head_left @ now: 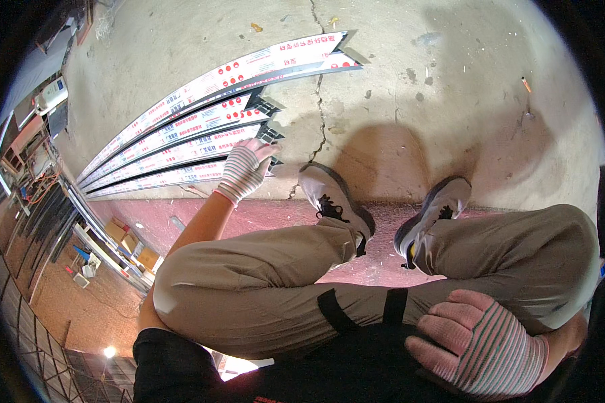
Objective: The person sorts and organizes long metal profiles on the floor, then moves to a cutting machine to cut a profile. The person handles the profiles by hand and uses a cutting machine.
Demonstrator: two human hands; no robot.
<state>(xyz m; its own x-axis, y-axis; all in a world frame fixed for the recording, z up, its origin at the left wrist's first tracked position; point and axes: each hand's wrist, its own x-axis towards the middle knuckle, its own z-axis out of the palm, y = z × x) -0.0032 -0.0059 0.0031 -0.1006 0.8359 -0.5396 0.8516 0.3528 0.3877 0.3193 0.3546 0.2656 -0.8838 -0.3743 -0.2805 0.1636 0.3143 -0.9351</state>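
Several long window-frame profiles (202, 121) lie fanned out on the floor to my left, wrapped in white film with red print. Their near ends are cut at a slant, and some show dark hollow chambers. My left hand (249, 168), in a striped knit glove, is closed over the end of one of the nearer profiles; part of its grip is hidden. In the same kind of glove, my right hand (480, 346) lies by my lap, fingers stretched out and holding nothing.
My shoes (333, 198) stand at the edge between a cracked concrete floor (396, 101) and a reddish strip (289, 225). A small orange-tipped stick (526, 85) is at the far right. At the far left are cardboard boxes (117, 232), cables and dark bars.
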